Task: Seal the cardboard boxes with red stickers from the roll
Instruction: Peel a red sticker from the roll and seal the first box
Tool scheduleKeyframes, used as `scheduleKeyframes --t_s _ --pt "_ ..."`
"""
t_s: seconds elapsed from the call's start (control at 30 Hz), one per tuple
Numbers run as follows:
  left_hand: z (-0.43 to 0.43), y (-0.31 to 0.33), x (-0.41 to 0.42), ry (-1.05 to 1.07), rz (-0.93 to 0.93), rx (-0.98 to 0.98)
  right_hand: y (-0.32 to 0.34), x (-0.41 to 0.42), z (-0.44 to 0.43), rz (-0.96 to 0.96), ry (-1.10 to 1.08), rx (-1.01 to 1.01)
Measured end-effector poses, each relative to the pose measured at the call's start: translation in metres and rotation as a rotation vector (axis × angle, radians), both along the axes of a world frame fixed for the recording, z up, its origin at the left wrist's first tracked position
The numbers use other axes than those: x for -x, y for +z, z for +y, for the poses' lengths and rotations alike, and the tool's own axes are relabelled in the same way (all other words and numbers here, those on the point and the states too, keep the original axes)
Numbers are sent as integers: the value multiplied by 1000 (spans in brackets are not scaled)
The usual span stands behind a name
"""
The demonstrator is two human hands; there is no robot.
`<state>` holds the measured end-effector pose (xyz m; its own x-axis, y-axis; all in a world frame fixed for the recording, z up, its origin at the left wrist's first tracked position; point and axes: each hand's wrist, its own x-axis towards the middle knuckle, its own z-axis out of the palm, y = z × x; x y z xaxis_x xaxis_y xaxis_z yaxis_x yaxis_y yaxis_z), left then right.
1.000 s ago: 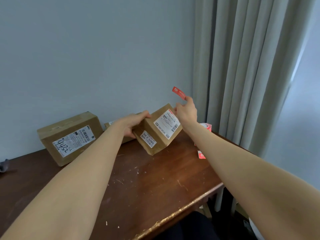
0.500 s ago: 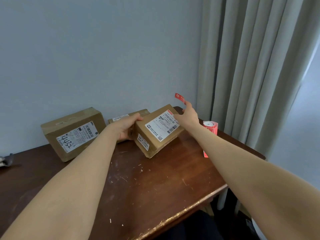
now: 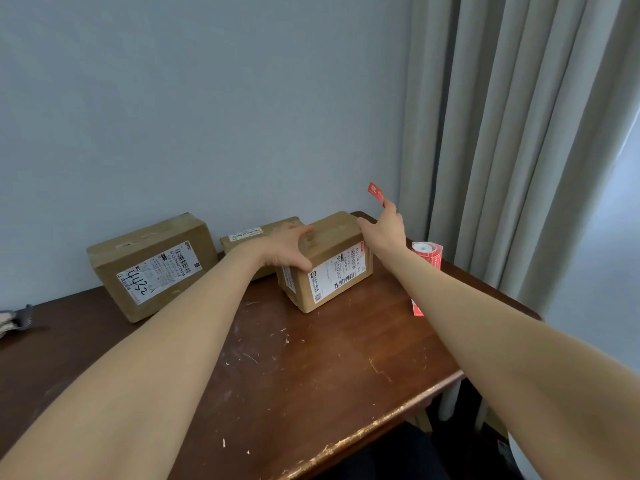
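1. Far left on the dark wooden desk (image 3: 311, 375), the large brown cardboard box with "4452" handwritten on its label (image 3: 152, 265) leans near the wall. No red sticker shows on the faces you can see, so count it as unsealed.
2. Just right of it, a flat brown cardboard box (image 3: 258, 232) lies against the wall, half hidden behind your forearm. No red shows on it either, though most of it is out of view.
3. Your left grip (image 3: 287, 247) is clamped on the small brown cardboard box with the white shipping label (image 3: 329, 268). The fingers spread over its top and the thumb hooks its near edge, steadying it on the desk. Its top seam looks bare.
4. Your right grip (image 3: 384, 230) rests on that box's far right top edge. Its raised fingertips hold a small red sticker (image 3: 376, 192) up in the air, clear of the cardboard. The sticker is peeled and ready but not yet laid.
5. Far right, by the curtain, stands the roll of red stickers (image 3: 427, 252), with a loose red tail (image 3: 418, 308) trailing onto the desk.
6. By my judgement you are early in the task. No box is visibly sealed. The one in hand needs its sticker pressed across the seam, and then two more boxes follow.
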<state>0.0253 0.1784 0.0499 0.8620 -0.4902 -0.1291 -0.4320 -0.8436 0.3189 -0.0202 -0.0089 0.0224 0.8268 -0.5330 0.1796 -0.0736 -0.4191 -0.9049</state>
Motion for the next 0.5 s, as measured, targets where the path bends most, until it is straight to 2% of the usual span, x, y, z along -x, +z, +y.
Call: scheduleKeyframes --t_s 0.33,0.5 --pt "6 6 -4 -102 107 40 0 -3 -3 -1 -51 22" --pt "12 2 -8 69 111 279 -1 -4 -1 34 -41 67"
